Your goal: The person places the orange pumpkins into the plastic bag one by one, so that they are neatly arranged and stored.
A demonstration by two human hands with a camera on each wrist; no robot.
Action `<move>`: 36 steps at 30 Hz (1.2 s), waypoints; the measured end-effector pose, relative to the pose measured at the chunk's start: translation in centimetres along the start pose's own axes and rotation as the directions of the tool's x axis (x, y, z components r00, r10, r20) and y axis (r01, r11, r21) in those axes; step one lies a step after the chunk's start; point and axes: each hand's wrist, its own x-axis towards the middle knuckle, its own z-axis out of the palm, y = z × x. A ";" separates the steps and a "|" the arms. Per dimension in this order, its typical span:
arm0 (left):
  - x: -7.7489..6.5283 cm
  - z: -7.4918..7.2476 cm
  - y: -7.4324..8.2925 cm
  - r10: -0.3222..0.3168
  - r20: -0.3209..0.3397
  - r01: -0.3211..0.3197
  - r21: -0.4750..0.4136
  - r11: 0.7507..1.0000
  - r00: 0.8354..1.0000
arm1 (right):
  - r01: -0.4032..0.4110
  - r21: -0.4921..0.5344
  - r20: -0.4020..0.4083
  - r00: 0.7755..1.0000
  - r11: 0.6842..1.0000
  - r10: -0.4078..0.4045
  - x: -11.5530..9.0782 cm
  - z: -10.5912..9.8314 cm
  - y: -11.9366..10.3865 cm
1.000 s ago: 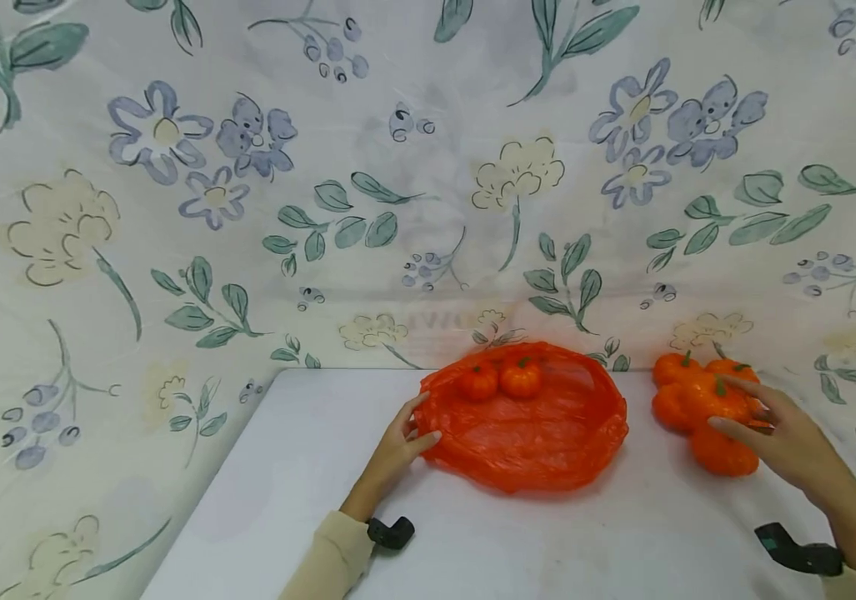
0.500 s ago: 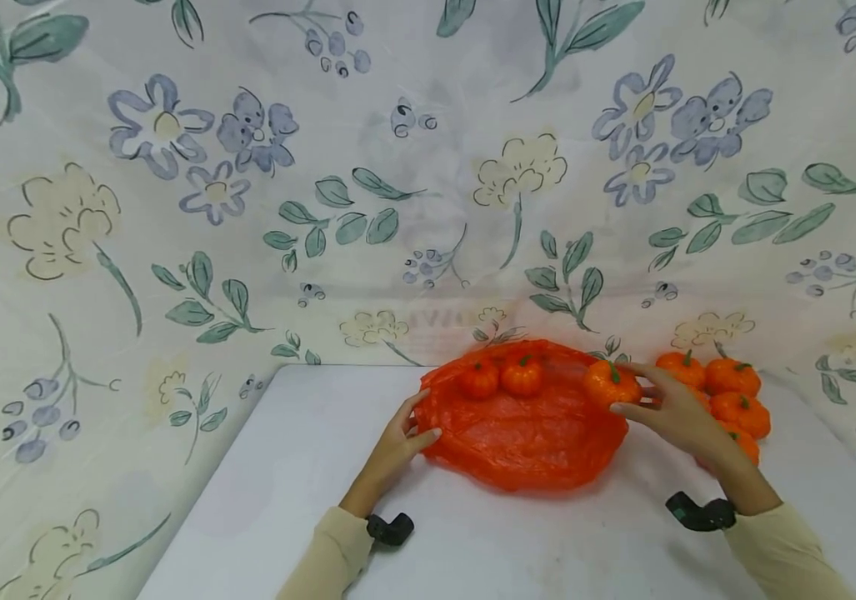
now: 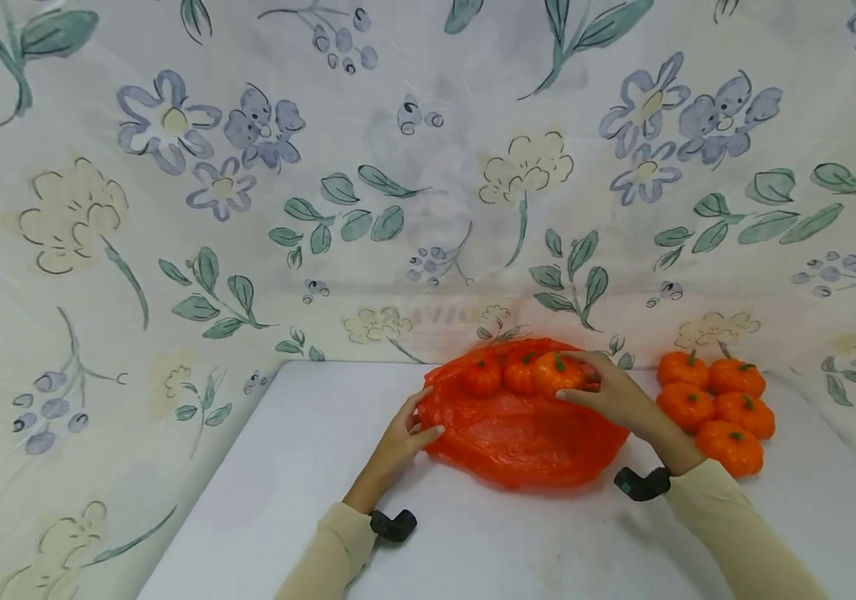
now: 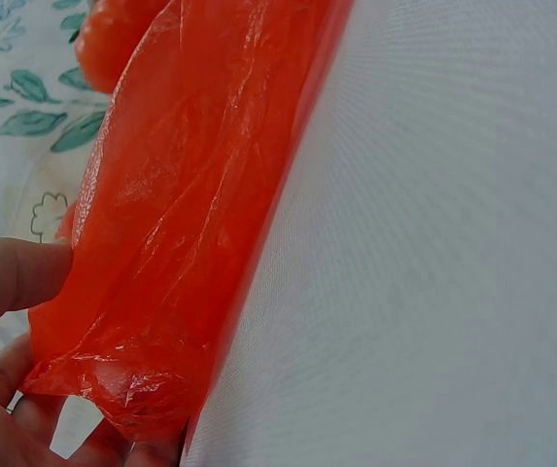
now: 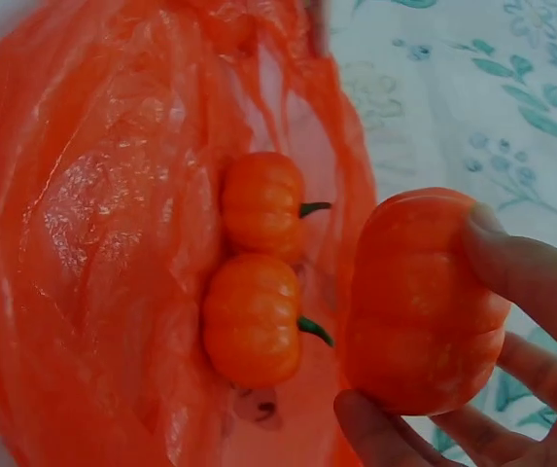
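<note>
A red plastic bag lies spread wide on the white table, two small orange pumpkins with green stems sitting inside it at the back. My left hand holds the bag's left edge. In the left wrist view its thumb is on the bag's rim and the other fingers reach behind and under the plastic. With thumb and fingers my right hand grips a third pumpkin, over the back right of the bag, close beside the other two. Whether this pumpkin touches the plastic cannot be told.
Several more orange pumpkins stand grouped on the table right of the bag, behind my right forearm. A flower-patterned sheet hangs behind the white table. Each wrist wears a black camera mount.
From the group at the right, my right hand has brought one pumpkin leftward over the bag, beside the two inside. My left hand stays at the bag's left edge.
</note>
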 end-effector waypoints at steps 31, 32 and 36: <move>0.3 -0.2 0.0 0.006 0.012 -0.006 -0.001 1.000 1.000 | 0.143 -0.103 0.191 0.974 0.984 -0.122 6.9 7.4 -3.5; 0.2 -0.2 -0.1 0.006 0.014 -0.006 -0.002 1.000 1.000 | 0.143 -0.101 0.199 0.973 0.985 -0.120 6.9 7.8 -3.5; 0.0 -0.2 -0.2 0.001 0.012 -0.001 -0.004 1.000 1.000 | 0.159 -0.088 0.199 0.970 0.983 -0.139 7.0 8.9 -3.7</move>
